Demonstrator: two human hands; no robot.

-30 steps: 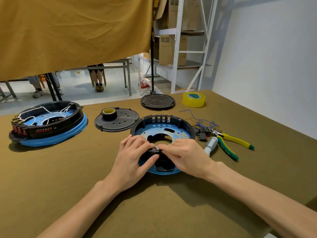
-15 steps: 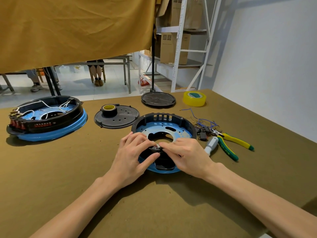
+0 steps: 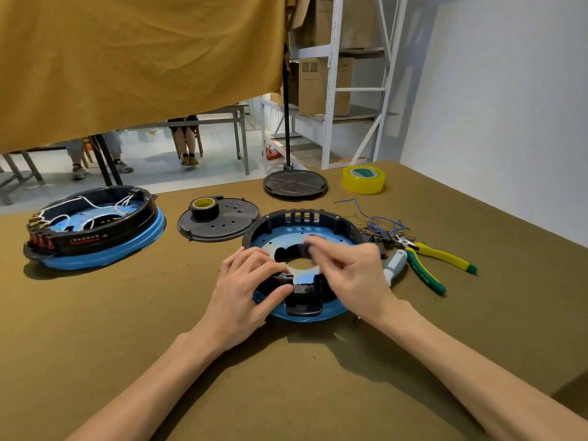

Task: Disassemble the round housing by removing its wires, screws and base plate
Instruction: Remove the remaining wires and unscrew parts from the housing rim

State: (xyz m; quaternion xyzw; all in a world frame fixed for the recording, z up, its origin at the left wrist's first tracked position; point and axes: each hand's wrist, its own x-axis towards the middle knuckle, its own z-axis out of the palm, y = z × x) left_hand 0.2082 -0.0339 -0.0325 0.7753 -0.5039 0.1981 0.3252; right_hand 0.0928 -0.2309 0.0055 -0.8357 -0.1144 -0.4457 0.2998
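While both hands were pinched together at the near rim of the round housing (image 3: 300, 249) a second ago, the head view now shows the right hand (image 3: 350, 275) lifted up and away over the housing's centre, its blurred fingertips pinching a small dark part (image 3: 304, 249) that I cannot identify. The left hand (image 3: 246, 291) remains on the near-left rim, fingers curled over the wall and thumb against the outside, bracing it. The housing sits mid-table on the olive cloth (image 3: 127, 345), its pale blue base plate (image 3: 286, 240) seated inside the black ring. Judging by this, a small fitting has just come free, so the plate itself is probably the next thing to release. Just right of the housing lie the pulled blue wires (image 3: 378, 222), a screwdriver (image 3: 394, 268) and yellow-green pliers (image 3: 436, 265); a second, wired unit (image 3: 92, 229) waits far left.
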